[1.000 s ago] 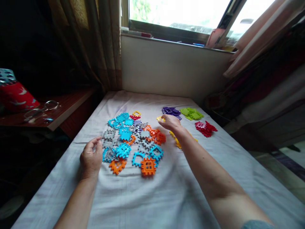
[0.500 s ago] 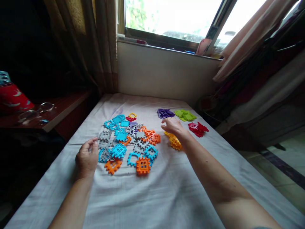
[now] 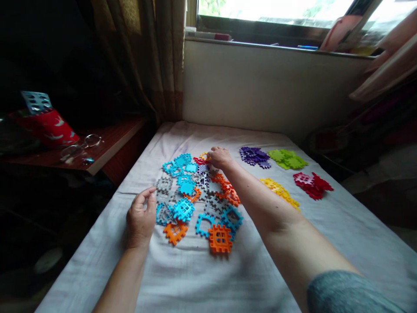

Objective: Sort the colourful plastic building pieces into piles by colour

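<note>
Interlocking plastic building tiles with toothed edges lie in a mixed pile on the bed sheet. Beside the pile's left edge is my left hand (image 3: 142, 217), thumb and fingers apart, fingertips near a grey tile (image 3: 164, 184). Over the pile's far end reaches my right hand (image 3: 220, 157); its fingers are bent down by a yellow tile (image 3: 203, 155) and a red tile (image 3: 199, 161). No tile shows lifted in it, and its fingertips are partly hidden. Blue tiles (image 3: 183, 209), an orange window tile (image 3: 220, 238) and more grey ones make up the pile.
Sorted heaps lie to the right: purple tiles (image 3: 254, 156), green tiles (image 3: 288, 159), red tiles (image 3: 313, 185) and yellow tiles (image 3: 280, 192), the last partly behind my forearm. A wooden side table (image 3: 114, 134) at left holds glasses (image 3: 92, 140) and a red container (image 3: 54, 128).
My right hand has moved left from above the yellow heap to the far end of the mixed pile. The view has swung, shifting things rightward; my left hand stays beside the grey tiles.
</note>
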Tool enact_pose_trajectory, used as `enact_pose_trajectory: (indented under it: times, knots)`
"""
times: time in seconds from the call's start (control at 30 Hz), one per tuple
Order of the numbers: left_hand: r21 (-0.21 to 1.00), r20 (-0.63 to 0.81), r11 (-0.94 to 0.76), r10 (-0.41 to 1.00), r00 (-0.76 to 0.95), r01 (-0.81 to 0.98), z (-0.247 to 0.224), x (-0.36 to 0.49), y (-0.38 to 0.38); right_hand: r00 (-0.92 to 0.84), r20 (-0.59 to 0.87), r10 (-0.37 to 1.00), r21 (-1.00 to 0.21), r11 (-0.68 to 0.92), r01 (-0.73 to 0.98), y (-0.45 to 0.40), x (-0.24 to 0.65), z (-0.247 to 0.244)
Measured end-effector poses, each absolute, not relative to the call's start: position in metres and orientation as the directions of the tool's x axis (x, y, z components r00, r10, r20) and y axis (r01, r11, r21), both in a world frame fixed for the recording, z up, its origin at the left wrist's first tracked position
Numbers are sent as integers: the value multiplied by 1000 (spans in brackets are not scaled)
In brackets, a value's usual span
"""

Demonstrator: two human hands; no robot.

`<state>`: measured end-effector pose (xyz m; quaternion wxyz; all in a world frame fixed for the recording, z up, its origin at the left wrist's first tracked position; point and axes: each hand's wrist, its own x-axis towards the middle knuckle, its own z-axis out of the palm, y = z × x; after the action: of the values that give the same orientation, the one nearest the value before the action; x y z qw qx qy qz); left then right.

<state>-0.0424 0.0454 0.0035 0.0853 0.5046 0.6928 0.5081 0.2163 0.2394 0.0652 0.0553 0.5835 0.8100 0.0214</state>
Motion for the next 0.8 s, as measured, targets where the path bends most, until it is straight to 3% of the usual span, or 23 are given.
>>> enact_pose_trajectory:
  times: [0.2, 0.4, 0.67, 0.8]
  knots:
    - [807, 374, -8, 781, -500, 591, 4, -42, 47, -233, -42, 972, 118, 236, 965, 211, 256, 80]
    - [815, 375, -8, 771, -516, 580, 1, -45, 52, -126, -2, 992, 125, 126, 984, 131, 334, 108]
    - [823, 363, 21, 749, -554, 568, -3, -50, 58, 54, 172, 984, -34, -48, 998, 27, 391, 78]
    - [781, 387, 54, 740, -550, 622, 12, -55, 62, 116, 237, 965, -206, -66, 976, 13, 401, 47]
